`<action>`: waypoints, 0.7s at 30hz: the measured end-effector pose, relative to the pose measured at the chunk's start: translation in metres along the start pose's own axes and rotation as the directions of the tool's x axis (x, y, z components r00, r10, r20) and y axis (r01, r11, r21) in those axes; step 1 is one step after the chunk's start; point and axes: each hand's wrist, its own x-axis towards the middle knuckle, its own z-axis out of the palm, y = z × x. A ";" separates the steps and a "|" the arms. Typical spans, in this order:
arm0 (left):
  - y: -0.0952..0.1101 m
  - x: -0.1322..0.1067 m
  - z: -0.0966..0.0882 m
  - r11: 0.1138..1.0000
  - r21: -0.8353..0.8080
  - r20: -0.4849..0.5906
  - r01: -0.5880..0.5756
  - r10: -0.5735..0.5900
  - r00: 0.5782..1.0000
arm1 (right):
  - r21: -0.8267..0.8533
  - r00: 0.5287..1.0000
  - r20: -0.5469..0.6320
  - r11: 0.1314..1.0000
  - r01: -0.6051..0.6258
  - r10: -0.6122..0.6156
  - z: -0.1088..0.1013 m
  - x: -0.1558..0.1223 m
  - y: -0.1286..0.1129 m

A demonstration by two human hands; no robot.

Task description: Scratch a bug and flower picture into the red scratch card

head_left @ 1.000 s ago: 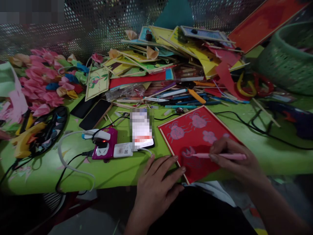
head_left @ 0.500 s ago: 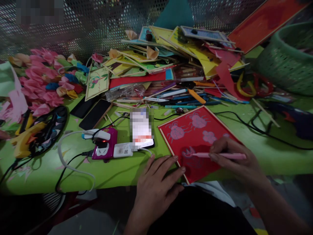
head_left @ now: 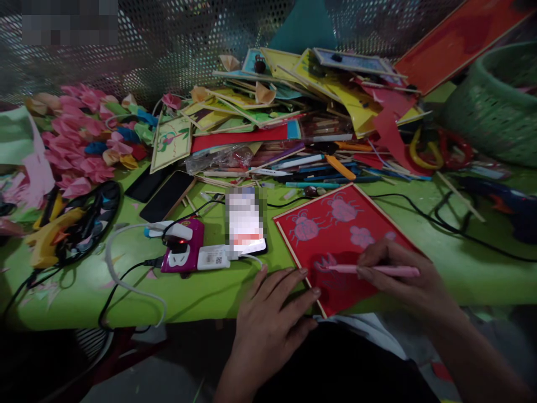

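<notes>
A red card (head_left: 335, 240) edged with thin wooden strips lies tilted on the green table at the front. Pink bugs and flowers with bluish outlines are drawn on it. My right hand (head_left: 398, 274) is closed around a pink marker (head_left: 388, 271), whose tip touches a partly coloured shape (head_left: 327, 262) low on the card. My left hand (head_left: 277, 313) rests flat with fingers spread, its fingertips on the card's left edge. Just beyond that hand, a lit phone (head_left: 246, 221) lies plugged into a white cable.
A purple power strip (head_left: 188, 246) with chargers sits left of the phone. Two dark phones (head_left: 168, 196), a yellow glue gun (head_left: 54, 238) and pink paper flowers (head_left: 75, 134) lie farther left. Pens and framed cards (head_left: 327, 84) are heaped behind; a green basket (head_left: 495, 106) stands right.
The view has shifted slightly, so everything sits a little farther right. The marker tip has moved very little on the same drawn shape. My left hand stays on the card's edge.
</notes>
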 end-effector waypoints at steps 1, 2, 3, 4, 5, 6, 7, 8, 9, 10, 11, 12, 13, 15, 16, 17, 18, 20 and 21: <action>0.000 0.000 0.001 1.000 -0.003 0.003 0.003 -0.003 1.000 | 0.004 1.000 0.000 1.000 -0.004 0.004 0.001 0.000 0.000; 0.000 0.000 0.001 1.000 -0.004 0.006 0.005 -0.005 1.000 | 0.002 1.000 -0.002 1.000 -0.008 0.008 0.001 -0.001 -0.001; 0.000 0.000 0.002 1.000 -0.003 0.010 0.009 -0.009 1.000 | -0.007 1.000 0.005 1.000 -0.004 0.004 0.001 -0.001 0.000; 0.000 0.000 0.002 1.000 -0.002 0.011 0.010 -0.010 1.000 | -0.019 1.000 0.018 1.000 0.006 -0.005 0.001 0.000 0.001; 0.000 0.000 0.002 1.000 -0.003 0.011 0.010 -0.010 1.000 | -0.033 0.999 0.032 0.999 0.018 -0.016 0.000 0.000 0.002; 0.000 -0.001 0.002 1.000 -0.003 0.011 0.007 -0.007 1.000 | -0.049 0.998 0.049 0.998 0.029 -0.027 -0.001 0.001 0.003; 0.000 -0.001 0.002 1.000 -0.004 0.011 0.007 -0.007 1.000 | -0.064 0.997 0.067 0.997 0.037 -0.033 -0.002 0.002 0.004; -0.001 -0.001 0.002 1.000 -0.006 0.011 0.007 -0.007 1.000 | -0.077 0.996 0.080 0.996 0.042 -0.036 -0.003 0.002 0.004; -0.001 -0.001 0.002 1.000 -0.009 0.011 0.010 -0.010 1.000 | -0.088 0.995 0.088 0.995 0.045 -0.037 -0.003 0.003 0.005; -0.001 -0.001 0.002 1.000 -0.010 0.014 0.014 -0.014 1.000 | -0.096 0.995 0.089 0.994 0.048 -0.039 -0.004 0.003 0.004; -0.001 -0.001 0.002 1.000 -0.009 0.020 0.018 -0.018 1.000 | -0.103 0.995 0.091 0.993 0.050 -0.041 -0.004 0.004 0.004; -0.001 -0.001 0.002 1.000 -0.007 0.024 0.019 -0.019 1.000 | -0.108 0.995 0.092 0.993 0.053 -0.043 -0.003 0.004 0.003; -0.001 -0.002 0.001 1.000 -0.005 0.026 0.019 -0.018 0.999 | -0.111 0.995 0.092 0.992 0.057 -0.046 -0.003 0.004 0.002; 0.000 -0.002 0.001 1.000 -0.001 0.022 0.018 -0.018 1.000 | -0.113 0.994 0.100 0.992 0.058 -0.047 -0.002 0.003 0.001; 0.000 -0.002 0.001 1.000 0.000 0.017 0.016 -0.016 1.000 | -0.112 0.993 0.105 0.992 0.058 -0.047 -0.001 0.003 0.000; 0.000 -0.002 0.001 1.000 0.002 0.013 0.015 -0.015 1.000 | -0.108 0.993 0.103 0.992 0.060 -0.049 -0.001 0.003 0.000; 0.000 -0.002 0.001 1.000 0.005 0.014 0.014 -0.014 1.000 | -0.103 0.994 0.096 0.993 0.063 -0.053 0.000 0.003 0.000; 0.000 -0.003 0.001 1.000 0.011 0.020 0.009 -0.010 1.000 | -0.095 0.995 0.075 0.993 0.068 -0.061 0.000 0.003 0.000; 0.000 -0.003 0.002 1.000 0.013 0.024 0.006 -0.006 1.000 | -0.094 0.995 0.072 0.993 0.072 -0.065 -0.001 0.003 0.001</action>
